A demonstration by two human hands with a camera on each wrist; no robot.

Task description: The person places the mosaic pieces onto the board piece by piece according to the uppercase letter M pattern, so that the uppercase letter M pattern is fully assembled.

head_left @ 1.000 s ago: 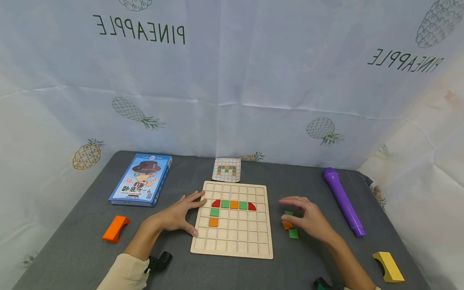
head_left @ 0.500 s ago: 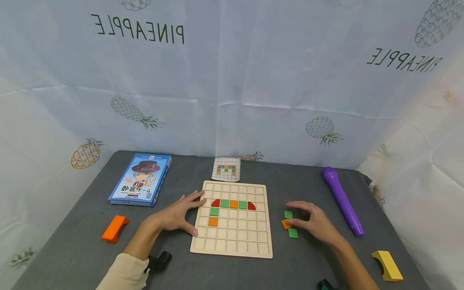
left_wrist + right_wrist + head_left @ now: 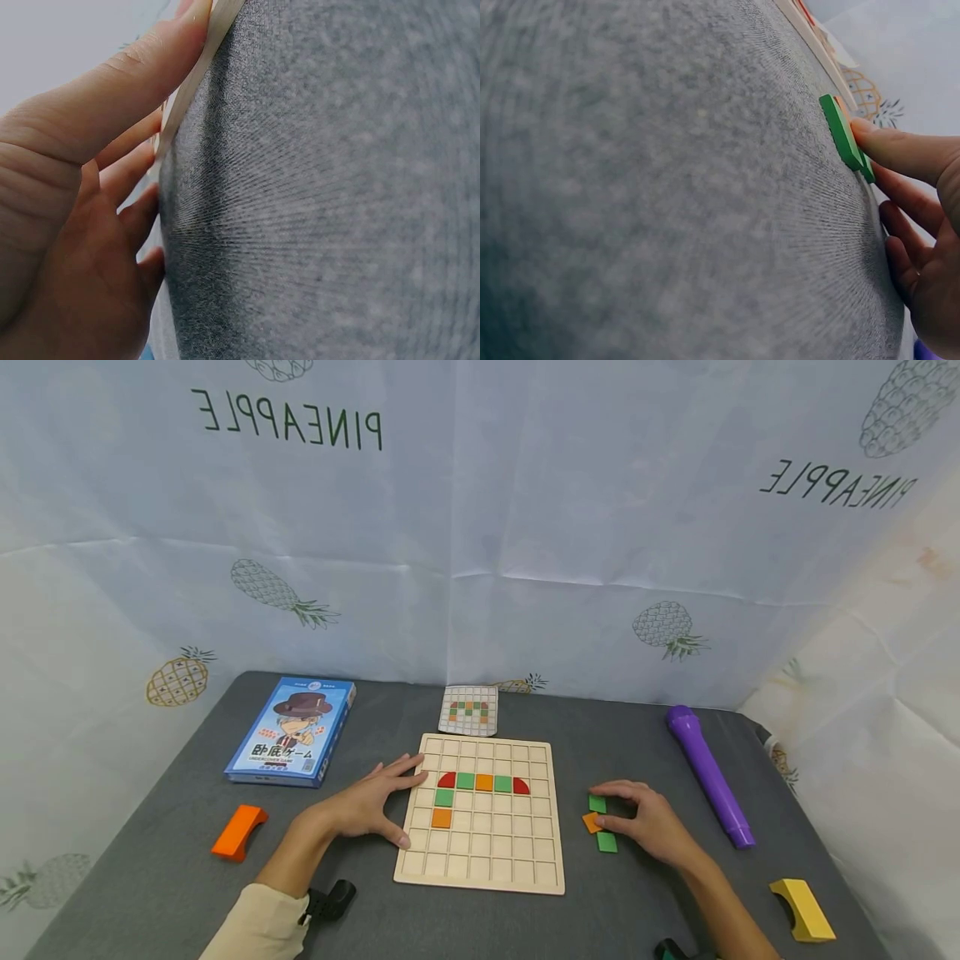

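My left hand (image 3: 371, 806) spreads along the left edge of a wooden grid board (image 3: 480, 864), thumb and fingertips touching it. Red quarter-round, green and orange tiles sit in the board's grid, in a row with two more squares below its left part. Right of the board, my right hand (image 3: 648, 818) is over three loose square tiles. Its thumb touches the orange tile (image 3: 589, 822); a fingertip lies at the upper green tile (image 3: 597, 805). The lower green tile (image 3: 607, 843) lies nearer me. In the right wrist view, a green tile (image 3: 840, 133) partly hides the orange one.
Behind the board lies a pattern card (image 3: 468, 712). A blue game box (image 3: 292, 731) and an orange arch block (image 3: 238, 832) are on the left. To the right lie a purple toy microphone (image 3: 711, 777) and a yellow arch block (image 3: 802, 912).
My right hand has drawn slightly right and toward me, lowering its thumb onto the orange tile, which turned a little. The upper green tile came into fuller view. My left hand stays put.
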